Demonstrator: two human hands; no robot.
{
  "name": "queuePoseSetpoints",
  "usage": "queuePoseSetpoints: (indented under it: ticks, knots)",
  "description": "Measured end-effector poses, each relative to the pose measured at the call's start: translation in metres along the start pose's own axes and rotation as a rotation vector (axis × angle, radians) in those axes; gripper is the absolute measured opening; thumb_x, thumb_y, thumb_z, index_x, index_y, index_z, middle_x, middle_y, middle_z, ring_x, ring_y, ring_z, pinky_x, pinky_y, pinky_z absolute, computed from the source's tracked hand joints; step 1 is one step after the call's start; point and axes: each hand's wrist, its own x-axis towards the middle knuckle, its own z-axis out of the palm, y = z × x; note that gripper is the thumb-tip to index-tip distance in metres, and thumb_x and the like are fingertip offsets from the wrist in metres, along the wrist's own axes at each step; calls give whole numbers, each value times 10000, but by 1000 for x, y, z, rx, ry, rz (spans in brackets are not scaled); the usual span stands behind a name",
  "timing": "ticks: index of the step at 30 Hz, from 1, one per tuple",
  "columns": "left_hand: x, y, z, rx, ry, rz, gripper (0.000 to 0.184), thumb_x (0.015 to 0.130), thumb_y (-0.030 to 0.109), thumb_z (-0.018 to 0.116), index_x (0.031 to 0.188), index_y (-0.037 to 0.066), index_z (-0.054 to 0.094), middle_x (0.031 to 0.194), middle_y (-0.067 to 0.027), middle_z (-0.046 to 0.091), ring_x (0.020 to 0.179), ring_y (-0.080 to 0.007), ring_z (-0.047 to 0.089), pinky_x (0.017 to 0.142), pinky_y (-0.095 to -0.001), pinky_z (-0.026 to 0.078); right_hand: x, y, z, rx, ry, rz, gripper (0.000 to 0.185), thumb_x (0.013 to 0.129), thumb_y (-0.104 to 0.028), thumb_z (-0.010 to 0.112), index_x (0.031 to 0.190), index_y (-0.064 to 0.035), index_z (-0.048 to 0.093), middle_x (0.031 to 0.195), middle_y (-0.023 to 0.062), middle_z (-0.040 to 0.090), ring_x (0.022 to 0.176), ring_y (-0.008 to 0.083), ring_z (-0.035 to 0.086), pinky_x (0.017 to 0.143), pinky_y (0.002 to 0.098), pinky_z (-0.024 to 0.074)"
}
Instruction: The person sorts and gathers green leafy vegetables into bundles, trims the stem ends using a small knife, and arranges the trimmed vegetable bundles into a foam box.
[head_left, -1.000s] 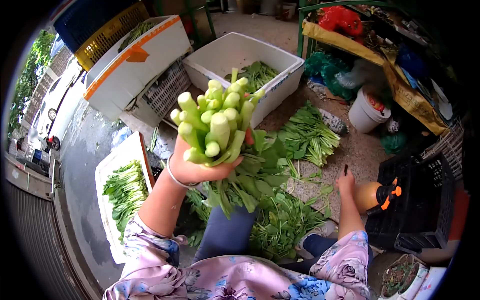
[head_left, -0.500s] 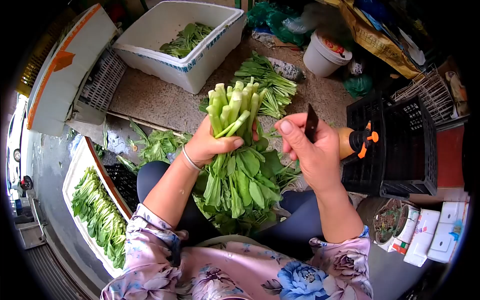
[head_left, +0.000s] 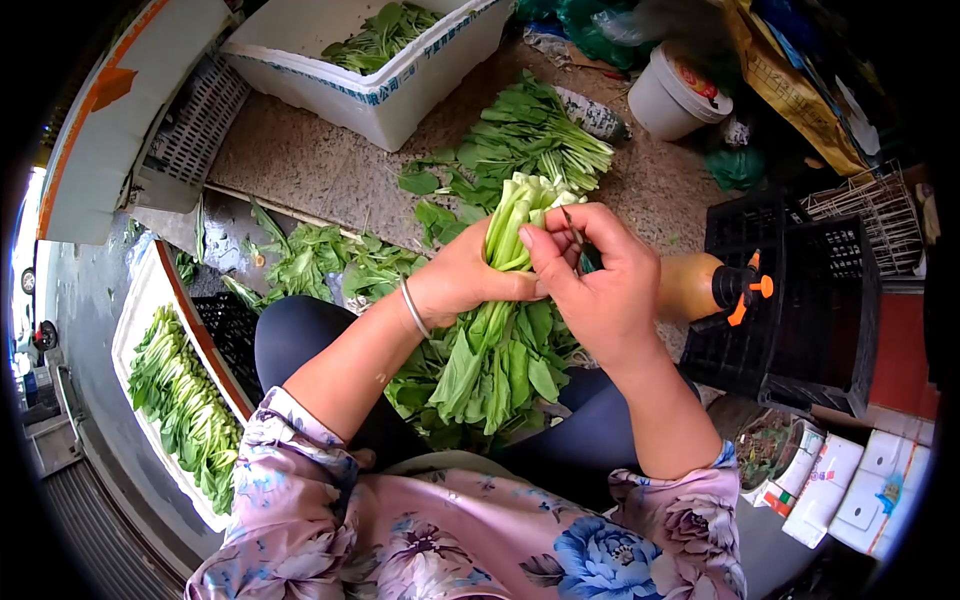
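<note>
My left hand [head_left: 465,272] is wrapped round a bunch of leafy greens [head_left: 500,365], pale cut stems up and leaves hanging down between my knees. Right beside the stems is my right hand [head_left: 600,275], its fingers closed on a small dark-bladed knife [head_left: 571,222], with thumb and fingertips at the bunch. The knife is mostly hidden by the fingers. Beyond both hands, another pile of greens [head_left: 535,135] lies on the ground. Loose leaves [head_left: 315,262] are scattered to the left of the bunch.
A white foam box [head_left: 385,118] with greens stands ahead. At the left is a foam tray [head_left: 140,385] with greens in rows. To the right are a white bucket [head_left: 675,95], an orange-handled spray bottle [head_left: 688,285] and black crates [head_left: 815,345]. Foam boxes [head_left: 875,490] sit lower right.
The bunch has come down from a raised position, nearer my lap. My right hand has risen with the knife from the right side and now meets the stems. The view has tilted down.
</note>
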Motion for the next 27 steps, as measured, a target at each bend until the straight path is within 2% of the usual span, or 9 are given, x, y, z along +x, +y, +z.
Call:
queuePoseSetpoints:
  ticks: [1, 5, 7, 9, 10, 13, 17, 20, 27]
  knots:
    - [-1, -1, 2, 8, -21, 37, 593, 653, 70, 701, 1175, -10, 433, 1085, -68, 539, 1002, -142, 518, 888, -266, 404, 0, 1, 2, 61, 25, 56, 170, 713, -118, 695, 751, -25, 557, 651, 63, 570, 552, 148, 550, 513, 254, 439]
    - [-5, -4, 7, -16, -52, 70, 665, 637, 83, 733, 1206, -1, 399, 1110, -69, 523, 1030, -146, 499, 910, -282, 388, -4, -5, -1, 27, 26, 91, 174, 702, -110, 705, 758, -27, 563, 639, 62, 565, 555, 156, 553, 507, 265, 440]
    - [-6, -4, 8, 1, -52, 78, 645, 645, 74, 719, 1201, 3, 400, 1099, -66, 528, 1020, -143, 505, 899, -282, 397, -6, -2, -2, 37, 9, -41, 185, 711, -130, 713, 787, -27, 580, 649, 38, 574, 556, 119, 539, 523, 245, 442]
    - [-7, -2, 6, 360, 46, 159, 577, 665, 32, 670, 1180, 13, 410, 1050, -56, 541, 960, -135, 535, 843, -276, 433, -7, -11, -7, 161, 28, 22, 193, 724, -150, 710, 807, -24, 589, 670, 27, 585, 576, 98, 533, 547, 233, 442]
    - [-8, 1, 9, 365, 47, 164, 577, 665, 32, 670, 1180, 13, 410, 1050, -56, 541, 960, -135, 535, 843, -276, 433, -7, -16, -11, 285, 46, 86, 205, 737, -170, 706, 826, -21, 598, 691, 16, 595, 597, 78, 527, 571, 221, 443]
    - [-12, 4, 11, 385, 170, 319, 507, 682, -19, 613, 1150, 19, 422, 982, -45, 547, 850, -125, 570, 765, -260, 467, -8, -23, -31, 358, -89, 86, 318, 891, -258, 493, 1070, -1, 546, 906, 65, 589, 782, 102, 515, 716, 232, 422]
    - [-17, 17, 9, 482, 192, 333, 548, 663, -16, 621, 1165, 21, 405, 997, -47, 546, 879, -125, 553, 776, -262, 459, -11, -19, -30, 281, -291, -83, 374, 870, -172, 508, 1225, -55, 480, 894, 101, 573, 725, 166, 522, 680, 248, 428]
    - [-15, 12, 5, 580, 212, 414, 576, 635, 4, 642, 1161, 17, 407, 1011, -50, 545, 914, -126, 530, 796, -262, 445, -10, -16, -25, 111, -256, -225, 376, 846, -144, 543, 1216, -95, 497, 823, 96, 572, 669, 179, 524, 634, 261, 441]
    - [-13, 13, 3, 684, 254, 387, 632, 605, 51, 665, 1176, 12, 397, 1039, -65, 541, 930, -127, 511, 832, -264, 419, -10, -14, -27, 200, -279, -158, 357, 837, -100, 554, 1192, -96, 523, 901, 98, 605, 718, 143, 552, 666, 246, 449]
